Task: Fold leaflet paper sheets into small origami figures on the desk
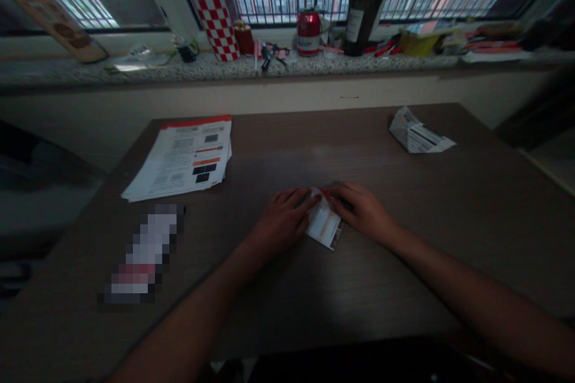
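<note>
On the brown table in front of me lies a small folded paper (324,226), white with print and a red strip near its top. Its lower corner points toward me. My left hand (287,216) rests on the paper's left side, with the thumb and fingers closed on its upper edge. From the other side, my right hand (359,210) grips the red upper right edge between thumb and curled fingers. The fingertips of both hands nearly meet and hide the top of the paper.
A stack of printed sheets (184,158) lies at the back left, with a pixelated flat object (146,251) below it. A folded paper piece (420,133) stands at the back right. A red can (308,33) and a checkered bottle (218,27) are on the windowsill (179,75).
</note>
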{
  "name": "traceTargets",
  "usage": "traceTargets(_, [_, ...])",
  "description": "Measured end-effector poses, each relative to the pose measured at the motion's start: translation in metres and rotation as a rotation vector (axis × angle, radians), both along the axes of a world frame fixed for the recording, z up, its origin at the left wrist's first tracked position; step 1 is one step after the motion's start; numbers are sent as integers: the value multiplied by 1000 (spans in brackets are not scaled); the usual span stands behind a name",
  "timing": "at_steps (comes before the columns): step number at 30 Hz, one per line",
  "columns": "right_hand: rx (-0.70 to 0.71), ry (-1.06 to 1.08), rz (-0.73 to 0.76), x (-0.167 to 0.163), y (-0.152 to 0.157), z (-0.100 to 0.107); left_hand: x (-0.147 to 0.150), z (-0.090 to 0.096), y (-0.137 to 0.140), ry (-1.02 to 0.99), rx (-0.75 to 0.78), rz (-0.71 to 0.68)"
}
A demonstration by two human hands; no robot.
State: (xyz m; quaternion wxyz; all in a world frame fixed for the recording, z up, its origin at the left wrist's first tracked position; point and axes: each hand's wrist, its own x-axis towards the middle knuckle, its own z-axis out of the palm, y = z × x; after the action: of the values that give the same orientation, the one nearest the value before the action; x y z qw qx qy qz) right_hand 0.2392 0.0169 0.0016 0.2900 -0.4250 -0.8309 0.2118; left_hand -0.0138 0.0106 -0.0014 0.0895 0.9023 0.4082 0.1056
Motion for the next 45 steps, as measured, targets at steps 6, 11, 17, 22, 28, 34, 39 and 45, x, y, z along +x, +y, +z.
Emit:
traceTargets(6, [11,-2,3,0,0,-2,2,-1,1,-2,6,15])
traceTargets(11, [20,7,6,-1,-1,-2,3,2,1,3,5,20])
traceTargets(17, [24,34,-18,-2,-2,-2,4,3,1,25,-1,30])
traceTargets(22, [24,29,-13,-2,-1,-4,5,0,1,20,8,27])
traceTargets(28, [19,21,2,0,-1,-5,0,1,1,-105,-8,50])
traceTargets(34, [84,-74,61,1,-1,-8,-4,2,-2,-159,0,158])
traceTargets(39, [119,-177,105,1,-2,-9,-3,4,-3,-154,5,172])
traceTargets(45, [135,-236,100,0,-5,-6,-1,4,-5,-72,62,77])
